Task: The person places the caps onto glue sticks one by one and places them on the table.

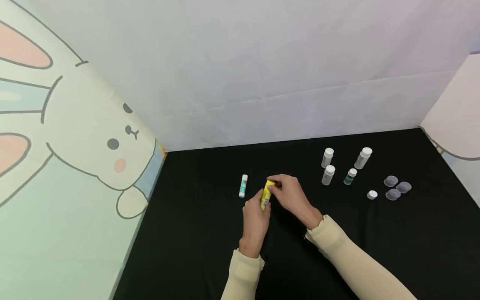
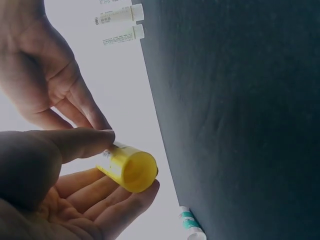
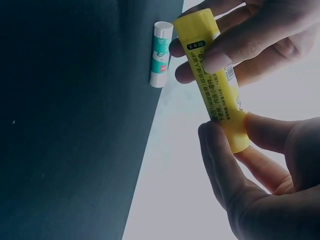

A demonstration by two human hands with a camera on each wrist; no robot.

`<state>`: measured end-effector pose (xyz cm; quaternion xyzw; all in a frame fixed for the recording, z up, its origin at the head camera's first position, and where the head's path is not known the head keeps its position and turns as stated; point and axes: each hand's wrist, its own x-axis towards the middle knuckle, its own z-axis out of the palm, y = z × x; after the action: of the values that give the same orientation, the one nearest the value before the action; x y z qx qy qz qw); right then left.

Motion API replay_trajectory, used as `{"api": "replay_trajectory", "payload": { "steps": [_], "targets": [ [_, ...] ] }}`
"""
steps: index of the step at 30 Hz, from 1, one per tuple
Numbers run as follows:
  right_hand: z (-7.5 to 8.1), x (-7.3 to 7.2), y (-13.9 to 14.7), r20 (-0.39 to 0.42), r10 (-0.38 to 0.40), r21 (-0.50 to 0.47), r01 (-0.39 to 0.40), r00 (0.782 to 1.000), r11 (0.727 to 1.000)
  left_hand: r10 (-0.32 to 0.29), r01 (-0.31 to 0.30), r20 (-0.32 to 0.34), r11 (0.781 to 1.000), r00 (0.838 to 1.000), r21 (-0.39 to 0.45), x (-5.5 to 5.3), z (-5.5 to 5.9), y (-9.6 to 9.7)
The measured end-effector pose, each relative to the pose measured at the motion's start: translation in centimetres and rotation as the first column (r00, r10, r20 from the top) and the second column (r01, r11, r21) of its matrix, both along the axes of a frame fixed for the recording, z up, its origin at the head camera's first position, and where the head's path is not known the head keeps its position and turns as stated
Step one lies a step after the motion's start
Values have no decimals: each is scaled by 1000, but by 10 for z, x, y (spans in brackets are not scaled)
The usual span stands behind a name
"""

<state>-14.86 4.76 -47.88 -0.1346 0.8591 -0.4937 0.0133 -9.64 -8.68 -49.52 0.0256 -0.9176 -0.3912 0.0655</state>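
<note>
My left hand (image 1: 255,221) grips the lower body of a yellow glue stick (image 1: 266,195) between thumb and fingers. The thumb and fingertips of my right hand (image 1: 294,196) pinch its far end. In the right wrist view the yellow glue stick (image 3: 215,85) shows black printing and a ribbed end held by the right fingertips. The left wrist view shows its round yellow end (image 2: 140,172) facing the camera. A white and green glue stick (image 1: 243,186) lies on the black cloth, left of both hands.
To the right, several white-capped bottles stand, including a grey one (image 1: 327,177) and a green one (image 1: 349,178). Beside them are a small white cap (image 1: 372,195) and three clear cups (image 1: 393,194). A pale wall cloth (image 1: 262,121) rises behind the black tabletop (image 1: 187,250).
</note>
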Motion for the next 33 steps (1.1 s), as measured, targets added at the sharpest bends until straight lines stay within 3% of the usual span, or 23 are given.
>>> {"api": "replay_trajectory", "payload": {
  "steps": [11, 24, 33],
  "targets": [
    [-1, -22, -14, 19, 1, 14, -2, 1000, 1000, 23, -23, -2, 999, 1000, -38, -8, -2, -6],
    [-12, -36, -29, 78, -28, 27, 26, 997, 999, 54, -54, -1, 996, 999, -75, -14, -10, -10],
    [-19, -49, -42, 94, -30, 56, 25, 995, 998, 61, -60, 4, 987, 998, -146, -21, -9, -12]
  ]
}}
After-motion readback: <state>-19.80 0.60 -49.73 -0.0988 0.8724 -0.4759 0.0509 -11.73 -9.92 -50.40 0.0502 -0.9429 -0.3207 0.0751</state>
